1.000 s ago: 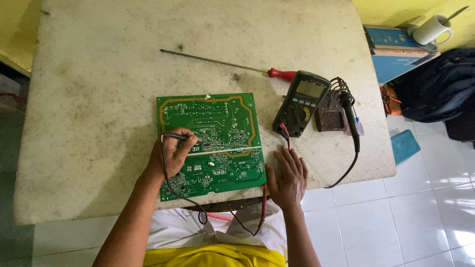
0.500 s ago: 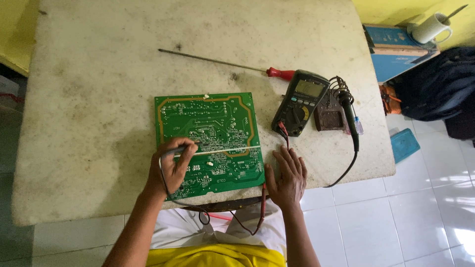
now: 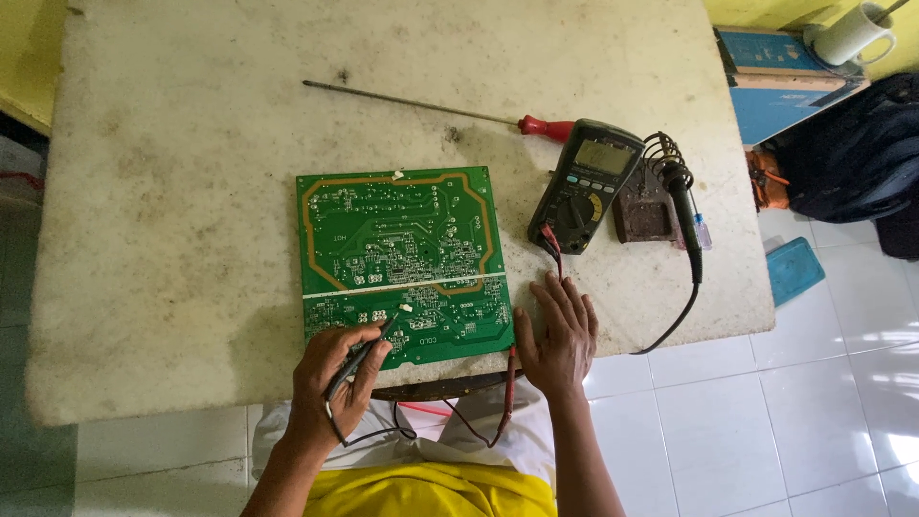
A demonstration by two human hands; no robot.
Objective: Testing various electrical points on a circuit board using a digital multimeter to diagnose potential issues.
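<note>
A green circuit board (image 3: pixel 402 258) lies solder side up on the worn white table (image 3: pixel 191 191). My left hand (image 3: pixel 335 378) grips a black test probe (image 3: pixel 369 352) with its tip touching the board's near edge area. My right hand (image 3: pixel 560 335) rests flat on the table just right of the board, fingers spread, holding nothing. A dark multimeter (image 3: pixel 586 184) sits to the right of the board, its red and black leads (image 3: pixel 507 402) running down past the table's near edge.
A long screwdriver with a red handle (image 3: pixel 450 110) lies beyond the board. A soldering iron (image 3: pixel 684 211) rests on its stand right of the meter. Off the table at right are a blue box (image 3: pixel 775 86), a dark bag (image 3: pixel 852 163) and a white tiled floor.
My left hand has drawn back toward me, moving the probe from the middle of the board to its near edge. The right hand stays flat in place.
</note>
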